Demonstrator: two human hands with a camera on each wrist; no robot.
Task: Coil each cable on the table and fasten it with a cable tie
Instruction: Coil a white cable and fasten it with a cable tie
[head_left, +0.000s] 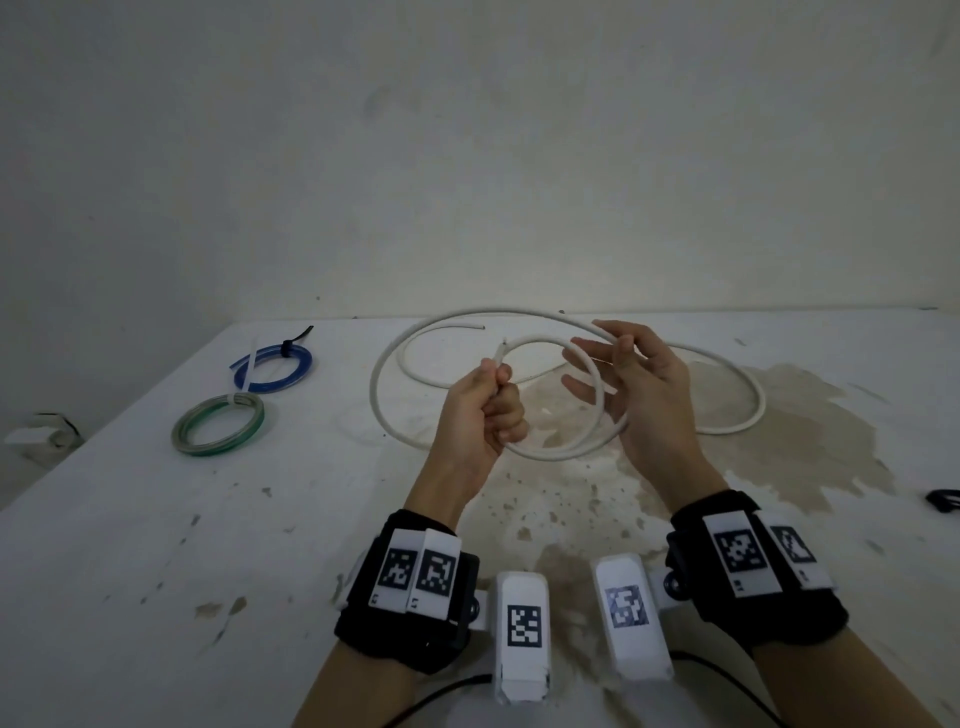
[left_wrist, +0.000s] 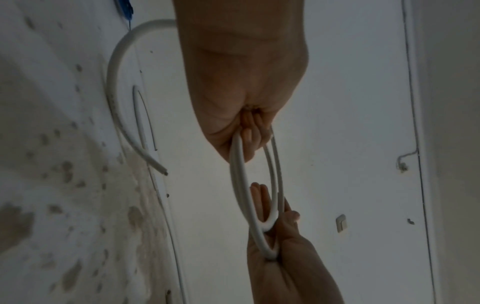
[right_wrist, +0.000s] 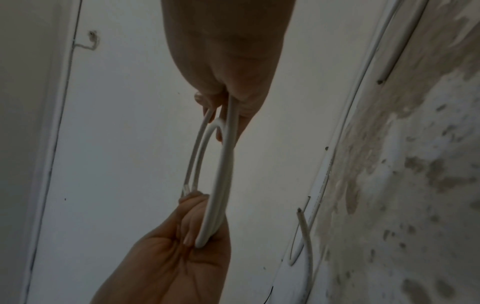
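A long white cable (head_left: 498, 312) lies in wide loops on the white table (head_left: 208, 545). Part of it is lifted into a small coil between both hands. My left hand (head_left: 488, 405) grips the coil's left side in a fist, and one cut cable end (head_left: 500, 356) sticks up above the thumb. My right hand (head_left: 623, 364) pinches the coil's far right side with thumb and forefinger, the other fingers spread. The left wrist view shows the left hand (left_wrist: 249, 131) clenched round the cable (left_wrist: 237, 164). In the right wrist view the right hand (right_wrist: 226, 102) holds the strands (right_wrist: 223, 164).
A blue coil (head_left: 272, 366) with a black tie and a green-and-clear coil (head_left: 218, 423) lie at the table's left. The cable's other end (head_left: 480, 327) rests near the back. A black item (head_left: 943, 501) sits at the right edge. Brown stains mark the table's middle.
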